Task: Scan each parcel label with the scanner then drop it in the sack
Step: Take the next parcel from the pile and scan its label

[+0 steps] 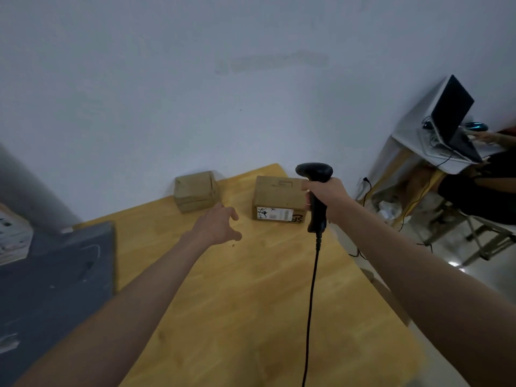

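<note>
Two parcels, one [196, 190] mid-frame and one labelled [279, 198] beside it, wait unscanned on the table [251, 289]; right hand [325, 195] grasps the scanner [315, 191], left hand [219, 223] reaches with fingers loose, holding nothing, no sack seen.

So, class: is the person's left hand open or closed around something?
Open. The left hand reaches with spread fingers over the wooden table, holding nothing.

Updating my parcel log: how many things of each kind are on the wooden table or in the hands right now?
Cardboard parcels: 2, one plain, one with a white label
Scanner: 1, held in the right hand
Total: 3
</note>
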Tool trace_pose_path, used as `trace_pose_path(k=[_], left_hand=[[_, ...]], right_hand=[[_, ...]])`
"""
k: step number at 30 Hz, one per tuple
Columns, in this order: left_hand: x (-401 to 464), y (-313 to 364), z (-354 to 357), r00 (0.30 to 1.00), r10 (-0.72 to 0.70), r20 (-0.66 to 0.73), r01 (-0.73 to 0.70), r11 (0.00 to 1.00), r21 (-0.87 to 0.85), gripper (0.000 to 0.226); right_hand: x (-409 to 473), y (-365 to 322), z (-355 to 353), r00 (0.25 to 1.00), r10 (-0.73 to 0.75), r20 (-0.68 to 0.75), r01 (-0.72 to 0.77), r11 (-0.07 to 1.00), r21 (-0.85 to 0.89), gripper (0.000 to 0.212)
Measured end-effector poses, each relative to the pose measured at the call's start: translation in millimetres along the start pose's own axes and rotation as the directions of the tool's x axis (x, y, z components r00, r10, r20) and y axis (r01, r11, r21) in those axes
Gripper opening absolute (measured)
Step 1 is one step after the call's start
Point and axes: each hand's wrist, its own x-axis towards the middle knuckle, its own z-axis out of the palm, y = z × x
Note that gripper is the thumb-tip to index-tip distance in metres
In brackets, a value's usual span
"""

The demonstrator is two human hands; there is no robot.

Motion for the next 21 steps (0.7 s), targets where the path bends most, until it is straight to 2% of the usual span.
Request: trace_pose_path(k=[6,9,11,13,16,18,21], left_hand=[[90,11,28,0.995,-0.068,0.074,0.082,0.978,-0.193,0.069],[126,11,46,0.986,-0.128,0.109,0.153,0.949,-0.275,0.077],[146,9,58,0.977,-0.164,0.134,0.200,0.920,-0.336,0.082],[159,9,70,0.966,-0.193,0.173,0.249,0.878,-0.408,0.087],[171,7,89,0.956,-0.215,0.199,0.288,0.813,-0.506,0.094],[179,6,100,0.952,-0.216,0.217,0.303,0.771,-0.561,0.100],[189,6,108,0.935,-0.198,0.295,0.352,0.634,-0.689,0.100]], right_hand=[[79,44,-11,0.988,0.147,0.038,-0.151,0.980,0.133,0.010],[110,67,-10,0.982,0.177,0.066,-0.186,0.965,0.185,0.015],[128,82,-8,0.978,0.190,0.081,-0.202,0.961,0.191,0.026],[141,96,-6,0.974,0.207,0.088,-0.221,0.955,0.199,0.031],[152,110,-3,0.970,0.226,0.091,-0.240,0.951,0.194,0.016],[158,117,-1,0.970,0.221,0.098,-0.237,0.952,0.195,0.014],[165,123,1,0.971,0.213,0.111,-0.234,0.946,0.226,0.019]])
